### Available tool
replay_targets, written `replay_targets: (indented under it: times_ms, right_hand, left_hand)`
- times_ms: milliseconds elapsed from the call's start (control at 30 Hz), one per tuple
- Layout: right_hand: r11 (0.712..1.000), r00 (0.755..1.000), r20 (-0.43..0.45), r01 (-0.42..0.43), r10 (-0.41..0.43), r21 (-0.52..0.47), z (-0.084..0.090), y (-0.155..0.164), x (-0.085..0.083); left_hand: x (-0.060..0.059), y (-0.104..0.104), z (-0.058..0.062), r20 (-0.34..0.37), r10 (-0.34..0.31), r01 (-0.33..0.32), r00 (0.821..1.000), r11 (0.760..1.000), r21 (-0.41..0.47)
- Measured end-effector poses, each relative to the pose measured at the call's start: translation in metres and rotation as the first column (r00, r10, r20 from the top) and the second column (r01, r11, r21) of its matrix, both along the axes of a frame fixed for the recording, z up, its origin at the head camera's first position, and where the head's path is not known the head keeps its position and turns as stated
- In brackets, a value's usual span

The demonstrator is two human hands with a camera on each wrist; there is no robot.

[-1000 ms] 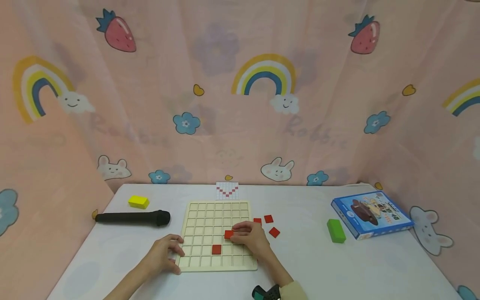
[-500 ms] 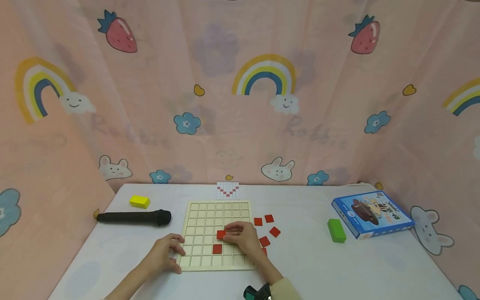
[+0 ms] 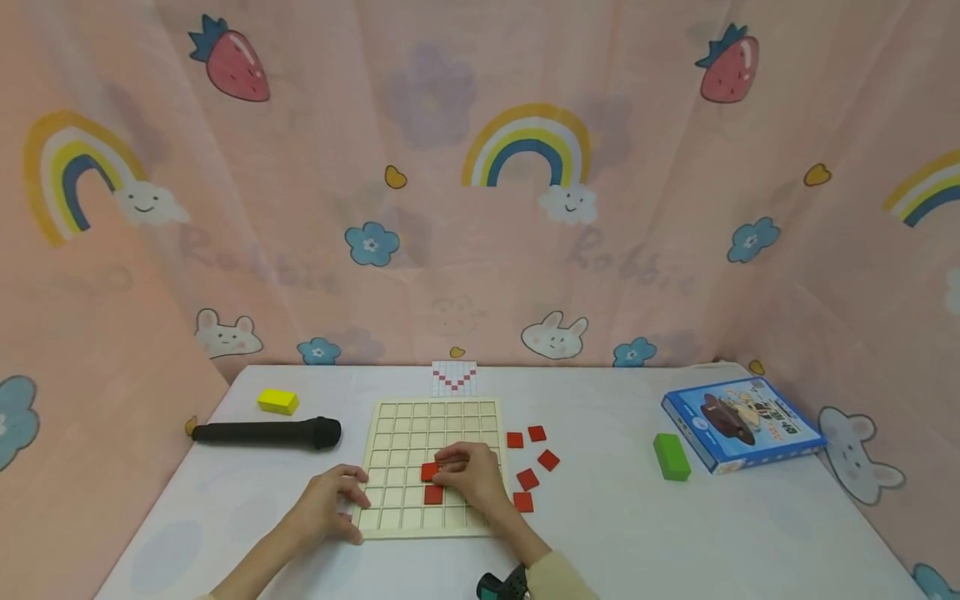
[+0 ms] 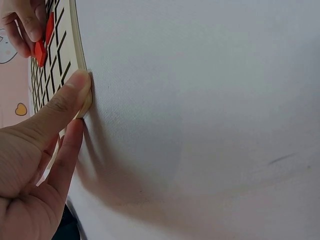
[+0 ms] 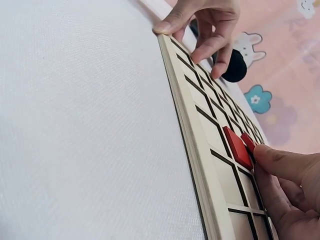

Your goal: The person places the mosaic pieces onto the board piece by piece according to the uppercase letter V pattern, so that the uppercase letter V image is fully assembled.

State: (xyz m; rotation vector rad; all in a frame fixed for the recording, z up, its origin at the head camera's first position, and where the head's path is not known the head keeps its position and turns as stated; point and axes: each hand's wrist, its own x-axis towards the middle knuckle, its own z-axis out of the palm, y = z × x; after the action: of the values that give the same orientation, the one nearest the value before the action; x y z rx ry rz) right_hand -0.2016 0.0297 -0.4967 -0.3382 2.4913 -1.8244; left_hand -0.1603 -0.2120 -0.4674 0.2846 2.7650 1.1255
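Note:
A cream wooden grid board lies on the white table, with a red square tile in one of its lower cells. My right hand pinches another red tile between thumb and fingers, just behind the first tile and close over the board. In the right wrist view, the pinched tile appears tilted beside the flat one. My left hand holds the board's near left corner, its thumb at the edge and its other fingers bent along the left side.
Several loose red tiles lie right of the board. Behind it is a card with a red V pattern on a grid. A black microphone and yellow block lie left; a green block and blue box stand right.
My right hand has moved left over the board with the pinched tile, now just behind the lying tile. More loose tiles show at right. My left hand has stayed at the corner.

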Motion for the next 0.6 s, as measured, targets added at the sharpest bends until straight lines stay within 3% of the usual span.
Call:
replay_targets:
  times_ms: [600]
  right_hand:
    - [0.999, 0.999, -0.019, -0.031, 0.032, 0.043, 0.0031, -0.0047, -0.0020]
  left_hand:
    - [0.0000, 0.0016, 0.0008, 0.001, 0.017, -0.017, 1.000, 1.000, -0.016]
